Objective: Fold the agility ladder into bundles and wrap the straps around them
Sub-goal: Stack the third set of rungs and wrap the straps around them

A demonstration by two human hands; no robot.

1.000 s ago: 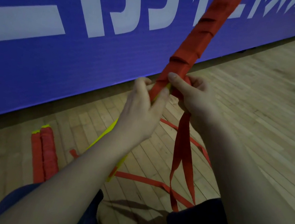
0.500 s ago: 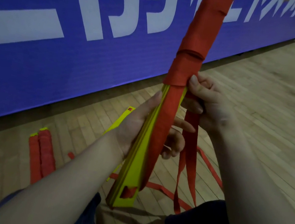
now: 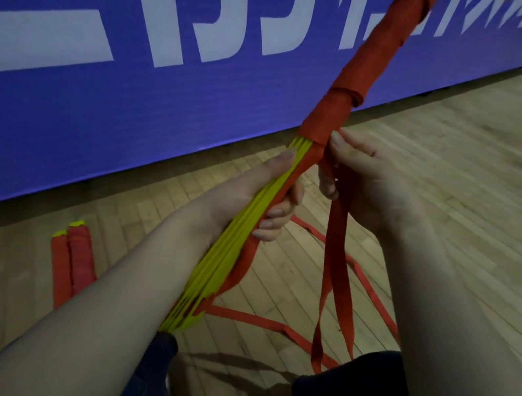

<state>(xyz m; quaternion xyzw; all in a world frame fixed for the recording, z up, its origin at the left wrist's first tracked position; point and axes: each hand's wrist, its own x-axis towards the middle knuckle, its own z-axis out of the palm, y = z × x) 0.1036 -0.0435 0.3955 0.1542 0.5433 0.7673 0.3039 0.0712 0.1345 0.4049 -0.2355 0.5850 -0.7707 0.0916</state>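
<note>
A bundle of yellow ladder rungs [image 3: 227, 247] slants up to the right in front of me. Its upper part is wound in red strap [image 3: 360, 69]; the lower part shows bare yellow. My left hand [image 3: 260, 194] grips the bare rungs, fingers curled round them just below the wrapping. My right hand [image 3: 357, 172] pinches the red strap beside the lowest turn. Loose strap ends [image 3: 337, 290] hang down from that hand to the floor.
Two wrapped red bundles [image 3: 71, 261] lie on the wooden floor at the left. More red strap [image 3: 266, 323] trails across the floor between my knees. A blue banner with white lettering [image 3: 135, 73] stands close ahead.
The bundle has tilted so its bare yellow end points toward me. My left hand slid from the wrapped edge down onto the yellow rungs. My right hand stayed on the strap.
</note>
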